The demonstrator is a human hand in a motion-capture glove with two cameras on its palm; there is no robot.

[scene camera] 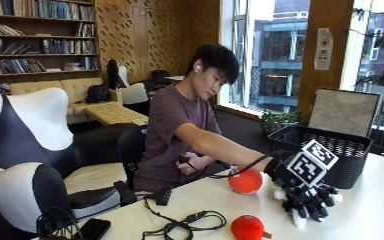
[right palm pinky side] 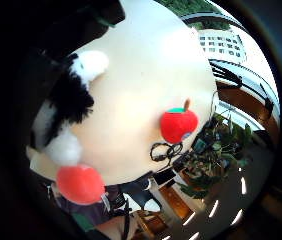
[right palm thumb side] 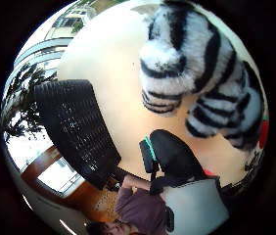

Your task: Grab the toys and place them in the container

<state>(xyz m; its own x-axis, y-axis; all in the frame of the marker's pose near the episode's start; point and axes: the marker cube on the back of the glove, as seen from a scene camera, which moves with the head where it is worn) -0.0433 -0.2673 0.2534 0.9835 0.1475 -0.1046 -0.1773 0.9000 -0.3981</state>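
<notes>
**A:** Where is the toy right now?

**B:** A black-and-white striped plush zebra toy (scene camera: 306, 204) hangs just above the pale wooden table (scene camera: 372, 210), under the person's black-gloved right hand (scene camera: 297, 185). The gloved fingers are curled down around its top, gripping it. In the thumb side palm view its striped fur (right palm thumb side: 201, 73) fills much of the picture, very close to the palm.

**A:** What other toys are there?

**B:** A round orange-red plush ball (scene camera: 246, 181) sits on the table just beside the held zebra, toward the person. A red plush apple with a green leaf and brown stem (scene camera: 248, 227) lies nearer the table's front edge, apart from the ball. Both also show in the little finger side palm view, the apple (right palm pinky side: 179, 125) in the open on the tabletop and the ball (right palm pinky side: 80, 183) near the table edge.

**A:** And the container?

**B:** A black woven basket with mesh walls (scene camera: 325, 150) stands on the table beyond the hand, close to it. A black cable (scene camera: 185, 222) loops across the table in front of the seated person.
</notes>
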